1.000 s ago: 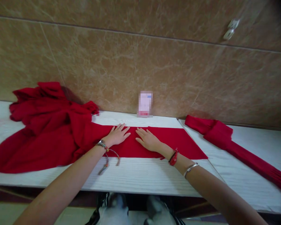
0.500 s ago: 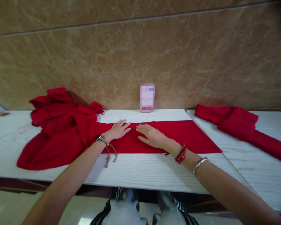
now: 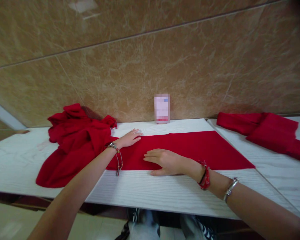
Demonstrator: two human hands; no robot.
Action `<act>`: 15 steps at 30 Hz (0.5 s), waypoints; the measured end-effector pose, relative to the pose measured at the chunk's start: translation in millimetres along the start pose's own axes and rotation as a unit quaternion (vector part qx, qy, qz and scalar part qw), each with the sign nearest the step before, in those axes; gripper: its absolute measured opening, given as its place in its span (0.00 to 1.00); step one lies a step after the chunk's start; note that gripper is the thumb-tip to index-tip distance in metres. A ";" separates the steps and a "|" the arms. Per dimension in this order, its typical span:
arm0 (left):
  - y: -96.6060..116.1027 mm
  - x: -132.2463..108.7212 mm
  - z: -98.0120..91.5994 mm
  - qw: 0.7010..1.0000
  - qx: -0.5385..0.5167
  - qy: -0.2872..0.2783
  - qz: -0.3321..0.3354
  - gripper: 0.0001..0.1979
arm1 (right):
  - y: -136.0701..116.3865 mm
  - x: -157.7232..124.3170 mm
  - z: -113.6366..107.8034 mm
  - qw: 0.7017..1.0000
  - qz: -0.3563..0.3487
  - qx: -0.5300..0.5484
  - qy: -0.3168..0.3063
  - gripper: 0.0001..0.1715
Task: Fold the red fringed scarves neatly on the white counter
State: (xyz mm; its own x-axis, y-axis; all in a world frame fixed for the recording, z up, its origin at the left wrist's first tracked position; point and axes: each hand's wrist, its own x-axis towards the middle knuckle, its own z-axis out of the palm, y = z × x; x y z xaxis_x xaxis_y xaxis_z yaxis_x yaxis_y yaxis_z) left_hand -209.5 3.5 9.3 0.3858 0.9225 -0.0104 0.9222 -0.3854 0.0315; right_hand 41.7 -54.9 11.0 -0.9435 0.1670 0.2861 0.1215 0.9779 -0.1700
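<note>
A red cloth (image 3: pixel 190 146) lies flat in a long strip on the white table, its right end cut on a slant. Toward the left it runs into a loose, crumpled heap of red fabric (image 3: pixel 75 146). My left hand (image 3: pixel 128 138) rests flat near the strip's far edge, beside the heap, fingers stretched out. Over the near edge of the strip lies my right hand (image 3: pixel 165 161), fingers extended to the left and thumb reaching past the cloth onto the table. Neither hand grips anything.
A pale pink rectangular thing (image 3: pixel 162 109), blurred out, leans upright against the brown marbled wall (image 3: pixel 140 73). Another folded red cloth (image 3: pixel 272 133) lies at the right, beyond a seam in the white tabletop (image 3: pixel 130 190). The table's front edge runs above my legs.
My right hand has moved from the middle of the strip toward its near edge. My left hand stays by the far edge. The camera view has shifted slightly.
</note>
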 end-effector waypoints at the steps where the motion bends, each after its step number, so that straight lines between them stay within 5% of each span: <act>1: -2.3 1.0 2.0 1.000 -0.007 0.006 0.008 0.21 | -1.2 0.6 0.8 1.000 -0.008 -0.002 0.002 0.29; 8: -3.4 -3.9 10.1 0.992 -0.064 0.102 0.033 0.18 | -9.7 3.4 3.8 0.999 -0.014 -0.006 0.028 0.23; 15: 1.2 -5.2 4.9 0.991 -0.064 0.117 0.030 0.16 | -17.8 8.2 5.5 0.999 0.021 -0.015 0.022 0.19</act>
State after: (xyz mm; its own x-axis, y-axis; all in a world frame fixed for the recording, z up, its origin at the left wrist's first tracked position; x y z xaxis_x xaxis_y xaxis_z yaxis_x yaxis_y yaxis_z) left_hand -210.3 -1.8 4.4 0.4103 0.8834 0.2263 0.8809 -0.4481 0.1522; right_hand 30.2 -71.6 11.2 -0.9230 0.2125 0.3210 0.1700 0.9731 -0.1552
